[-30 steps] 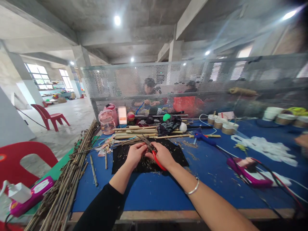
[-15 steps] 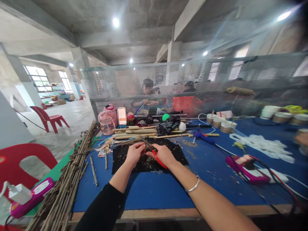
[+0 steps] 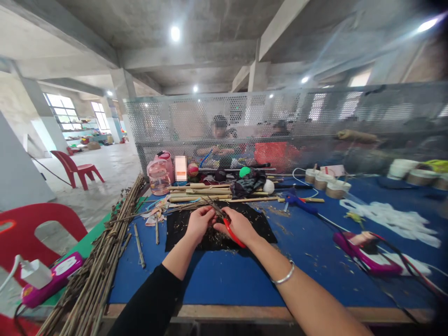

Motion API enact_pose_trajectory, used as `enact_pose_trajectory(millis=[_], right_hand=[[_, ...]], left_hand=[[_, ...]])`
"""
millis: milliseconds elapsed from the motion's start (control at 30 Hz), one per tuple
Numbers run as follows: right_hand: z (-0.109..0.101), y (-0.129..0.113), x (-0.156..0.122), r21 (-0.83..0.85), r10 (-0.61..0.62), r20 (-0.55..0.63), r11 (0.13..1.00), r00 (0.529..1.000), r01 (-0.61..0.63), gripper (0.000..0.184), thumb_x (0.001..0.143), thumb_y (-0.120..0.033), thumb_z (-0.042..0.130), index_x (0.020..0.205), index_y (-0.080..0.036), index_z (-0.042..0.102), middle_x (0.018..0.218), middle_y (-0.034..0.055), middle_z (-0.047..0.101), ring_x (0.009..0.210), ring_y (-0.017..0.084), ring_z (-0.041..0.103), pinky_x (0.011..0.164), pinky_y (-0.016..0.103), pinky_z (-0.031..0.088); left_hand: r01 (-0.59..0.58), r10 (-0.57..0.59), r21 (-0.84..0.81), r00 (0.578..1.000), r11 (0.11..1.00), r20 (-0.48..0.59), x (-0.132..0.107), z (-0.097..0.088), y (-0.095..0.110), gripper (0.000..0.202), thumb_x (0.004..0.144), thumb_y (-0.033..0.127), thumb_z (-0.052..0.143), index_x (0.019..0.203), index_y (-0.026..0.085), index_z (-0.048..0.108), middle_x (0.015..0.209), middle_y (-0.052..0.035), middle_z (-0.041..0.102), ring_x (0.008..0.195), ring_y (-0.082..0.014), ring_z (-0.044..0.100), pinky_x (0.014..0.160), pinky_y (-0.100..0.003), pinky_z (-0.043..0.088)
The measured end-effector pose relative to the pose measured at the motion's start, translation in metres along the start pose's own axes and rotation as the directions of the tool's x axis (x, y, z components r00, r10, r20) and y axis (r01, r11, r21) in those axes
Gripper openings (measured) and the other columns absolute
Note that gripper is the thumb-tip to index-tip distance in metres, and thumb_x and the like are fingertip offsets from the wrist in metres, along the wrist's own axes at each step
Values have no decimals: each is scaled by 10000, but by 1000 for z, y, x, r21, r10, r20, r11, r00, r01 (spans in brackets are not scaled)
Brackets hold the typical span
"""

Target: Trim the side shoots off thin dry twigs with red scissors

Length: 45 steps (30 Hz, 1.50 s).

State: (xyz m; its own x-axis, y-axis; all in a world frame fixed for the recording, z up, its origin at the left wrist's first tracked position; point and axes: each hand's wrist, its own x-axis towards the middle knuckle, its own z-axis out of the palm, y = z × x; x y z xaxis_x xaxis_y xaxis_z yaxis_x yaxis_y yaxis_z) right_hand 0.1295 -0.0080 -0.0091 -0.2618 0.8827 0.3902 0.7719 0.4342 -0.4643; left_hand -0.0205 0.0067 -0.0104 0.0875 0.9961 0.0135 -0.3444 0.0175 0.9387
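Note:
My right hand (image 3: 241, 227) is wrapped round a pair of scissors with red handles (image 3: 232, 234), their dark blades pointing up and to the left. Close beside the blades, my left hand (image 3: 199, 225) is closed in a pinch; what its fingertips hold is too small and partly hidden to name. Both hands are over a black cloth (image 3: 261, 231) strewn with small pale clippings. Thin brown twigs (image 3: 182, 208) reach from the left towards my left hand.
Bundled dry stems (image 3: 94, 270) line the table's left edge. Pale sticks (image 3: 199, 192) lie behind the cloth. A blue glue gun (image 3: 297, 199), a purple power strip (image 3: 364, 261) and tape rolls (image 3: 338, 188) are to the right. A perforated metal screen (image 3: 157, 123) stands behind; people sit beyond it.
The whole view has shifted slightly, so things appear a little further right. Both hands keep nearly the same pose, and the scissors stay in my right hand.

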Motion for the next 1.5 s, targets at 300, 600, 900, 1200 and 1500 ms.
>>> enact_pose_trajectory(millis=[300, 600, 900, 1200, 1500], right_hand=[[-7, 2, -1, 0, 9, 22, 1000, 1000, -9, 351, 721, -502, 587, 943, -230, 592, 823, 45, 663, 729, 188, 616, 609, 239, 406], [0, 2, 1, 49, 19, -10, 999, 1000, -18, 351, 727, -497, 574, 953, -228, 588, 800, 42, 665, 687, 177, 609, 600, 238, 408], [0, 3, 0, 42, 40, 5, 998, 999, -40, 348, 729, -481, 579, 961, -221, 589, 779, 39, 656, 671, 173, 597, 598, 240, 406], [0, 2, 0, 12, 22, 3, 1000, 1000, -22, 460, 690, -486, 625, 1052, -216, 541, 944, 57, 627, 796, 178, 587, 677, 257, 411], [5, 4, 1, 51, -38, -36, 998, 999, 40, 498, 682, -451, 653, 1080, -186, 514, 977, 73, 602, 898, 199, 565, 759, 292, 417]], left_hand=[[-46, 52, 115, 998, 992, -44, 0, 0, -1, 248, 556, 331, 718, 680, 127, 650, 550, -4, 583, 480, -83, 492, 477, -196, 382], [8, -6, 17, 998, 1000, -65, -1, 4, 2, 237, 548, 302, 719, 679, 123, 634, 552, -1, 579, 479, -76, 491, 483, -194, 381], [-13, 15, 54, 999, 998, -36, 0, 2, -2, 259, 554, 319, 719, 697, 115, 648, 560, 0, 581, 462, -66, 468, 467, -191, 367], [-36, 38, 35, 997, 999, -69, 0, 2, 0, 254, 572, 290, 708, 749, 114, 663, 672, -24, 636, 516, -73, 509, 550, -210, 431], [-26, 26, -17, 1000, 1000, -5, -1, 3, -1, 258, 552, 273, 726, 752, 123, 663, 678, -19, 639, 505, -67, 504, 531, -201, 419]])
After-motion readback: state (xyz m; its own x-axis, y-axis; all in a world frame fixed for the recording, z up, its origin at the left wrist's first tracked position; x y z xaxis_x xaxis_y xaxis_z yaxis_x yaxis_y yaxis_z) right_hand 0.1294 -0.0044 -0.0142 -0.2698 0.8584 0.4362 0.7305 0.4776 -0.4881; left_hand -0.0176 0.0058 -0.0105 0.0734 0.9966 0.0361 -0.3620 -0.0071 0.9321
